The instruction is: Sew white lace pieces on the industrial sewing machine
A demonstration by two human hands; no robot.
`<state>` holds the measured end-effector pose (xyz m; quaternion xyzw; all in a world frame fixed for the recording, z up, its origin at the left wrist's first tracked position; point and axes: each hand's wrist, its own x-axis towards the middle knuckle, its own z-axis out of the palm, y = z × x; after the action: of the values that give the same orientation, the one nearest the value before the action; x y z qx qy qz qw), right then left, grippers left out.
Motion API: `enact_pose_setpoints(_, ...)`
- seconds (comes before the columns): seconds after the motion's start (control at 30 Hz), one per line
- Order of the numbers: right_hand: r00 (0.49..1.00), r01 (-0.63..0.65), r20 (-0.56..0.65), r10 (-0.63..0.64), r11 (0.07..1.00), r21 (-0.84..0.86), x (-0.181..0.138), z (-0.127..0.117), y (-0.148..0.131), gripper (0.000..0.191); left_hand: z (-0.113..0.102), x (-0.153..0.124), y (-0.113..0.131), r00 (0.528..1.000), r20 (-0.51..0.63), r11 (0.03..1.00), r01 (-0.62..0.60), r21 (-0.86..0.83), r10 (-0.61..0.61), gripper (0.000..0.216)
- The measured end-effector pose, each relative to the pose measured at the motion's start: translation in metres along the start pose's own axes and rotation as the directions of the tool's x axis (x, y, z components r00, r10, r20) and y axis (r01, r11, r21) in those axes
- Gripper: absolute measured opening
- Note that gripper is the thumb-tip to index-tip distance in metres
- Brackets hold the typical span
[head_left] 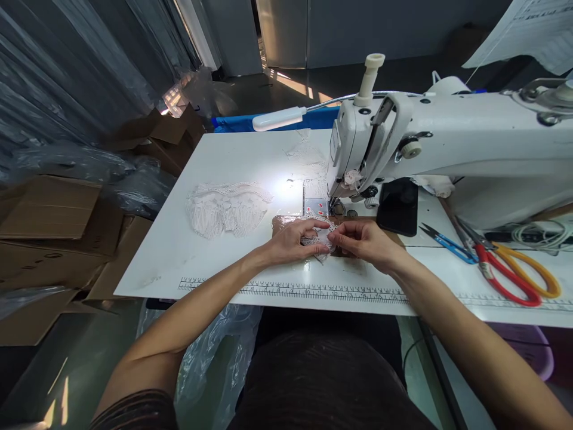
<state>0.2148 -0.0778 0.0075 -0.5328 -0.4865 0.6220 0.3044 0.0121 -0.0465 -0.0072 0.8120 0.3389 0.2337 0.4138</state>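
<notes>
Nearest, the person's dark shirt [322, 382] shows before the front edge of a white sewing table [156, 257]. An industrial sewing machine [447, 134] spans the table's right half; gathered white lace [226, 210] lies toward its left edge. Near mid-front edge, the left hand [286, 243] rests thumb and forefinger apart on a smaller lace piece [321, 237] (just in front of the presser foot), while the right hand [372, 243] pinches its side between thumb and fingertip.
</notes>
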Motion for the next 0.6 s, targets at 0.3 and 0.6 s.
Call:
enact_pose_setpoints(0.3,0.999,-0.001,-0.049,0.010,0.985,0.171,-0.003,0.012,0.004,0.047,-0.001,0.003,-0.002,0.999,0.042,1.000,0.003,-0.014,-0.003,0.030)
enact_pose_setpoints(0.6,0.994,0.078,-0.091,-0.065,0.986,0.149,-0.008,0.022,0.007,0.036,-0.002,0.001,0.008,1.000,0.009,0.998,0.004,-0.070,-0.003,0.012)
